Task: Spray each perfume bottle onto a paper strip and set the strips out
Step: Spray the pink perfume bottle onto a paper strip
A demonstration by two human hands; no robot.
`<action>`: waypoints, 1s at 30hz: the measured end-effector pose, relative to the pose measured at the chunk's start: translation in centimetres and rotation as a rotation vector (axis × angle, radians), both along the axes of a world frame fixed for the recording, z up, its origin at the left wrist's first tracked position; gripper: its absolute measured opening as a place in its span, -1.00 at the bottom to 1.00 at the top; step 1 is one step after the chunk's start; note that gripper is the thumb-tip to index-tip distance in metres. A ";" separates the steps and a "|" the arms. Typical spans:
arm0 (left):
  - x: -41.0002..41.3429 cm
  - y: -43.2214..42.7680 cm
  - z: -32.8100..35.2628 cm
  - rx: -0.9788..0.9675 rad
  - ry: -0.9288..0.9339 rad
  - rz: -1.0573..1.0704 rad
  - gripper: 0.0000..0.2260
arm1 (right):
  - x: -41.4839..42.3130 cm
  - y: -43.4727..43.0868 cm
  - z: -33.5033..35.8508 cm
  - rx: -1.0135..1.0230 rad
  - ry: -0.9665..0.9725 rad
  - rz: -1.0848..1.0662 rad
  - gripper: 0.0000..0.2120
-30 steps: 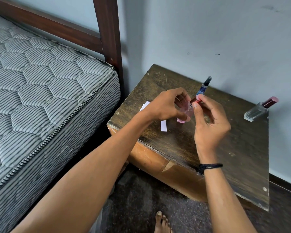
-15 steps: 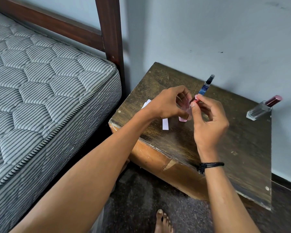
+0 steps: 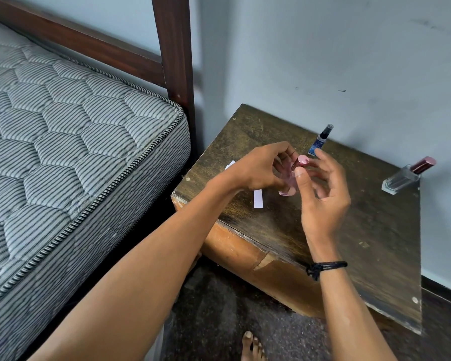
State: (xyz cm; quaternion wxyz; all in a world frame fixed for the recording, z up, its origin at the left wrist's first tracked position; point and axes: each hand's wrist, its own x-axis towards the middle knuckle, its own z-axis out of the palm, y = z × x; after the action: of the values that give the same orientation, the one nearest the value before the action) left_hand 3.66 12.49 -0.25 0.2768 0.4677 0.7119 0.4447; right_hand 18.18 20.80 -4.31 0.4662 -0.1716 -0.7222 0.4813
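Note:
Above the wooden bedside table (image 3: 375, 230), my left hand (image 3: 258, 169) grips a small pink perfume bottle (image 3: 287, 182). My right hand (image 3: 320, 196) is at the bottle's top and pinches its pink cap (image 3: 303, 160) between thumb and a finger, the index finger raised clear. One white paper strip (image 3: 258, 198) lies on the table below my left hand. A second strip (image 3: 229, 164) peeks out behind my left wrist. A blue bottle (image 3: 319, 142) with a black sprayer stands by the wall. A clear bottle with a maroon cap (image 3: 406, 177) stands at the right.
A striped quilted mattress (image 3: 63, 152) and a dark wooden bedpost (image 3: 175, 61) are close on the left of the table. The grey wall runs behind the table. A bare foot (image 3: 253, 346) stands on the dark floor below the table's front edge.
My right hand's fingers have spread and the index finger has lifted off, while the pink cap now shows more at the bottle's top. My left hand keeps its grip.

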 end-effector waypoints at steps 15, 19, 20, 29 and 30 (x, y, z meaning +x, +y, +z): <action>-2.2 -2.4 0.5 -0.004 0.174 0.093 -0.84 | 0.2 0.6 -0.3 -0.111 -0.294 0.104 -0.61; -3.4 -3.2 0.7 -0.004 0.152 0.179 -0.87 | -0.3 1.1 -0.2 -0.162 -0.321 0.086 -0.66; -3.6 -3.4 0.8 -0.005 0.144 0.195 -0.87 | -0.5 1.2 -0.2 -0.178 -0.328 0.075 -0.67; -4.8 -4.2 1.2 -0.057 0.112 0.307 -0.87 | -2.2 2.2 -0.3 -0.226 -0.313 0.009 -0.62; -4.9 -4.3 1.2 -0.079 0.117 0.313 -0.87 | -2.6 2.3 -0.4 -0.230 -0.308 0.002 -0.61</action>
State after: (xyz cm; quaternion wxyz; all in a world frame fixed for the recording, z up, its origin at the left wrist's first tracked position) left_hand -1.24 8.16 0.90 0.1804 0.3649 0.8081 0.4259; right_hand 15.62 23.12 -4.67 0.3268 -0.2946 -0.7255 0.5292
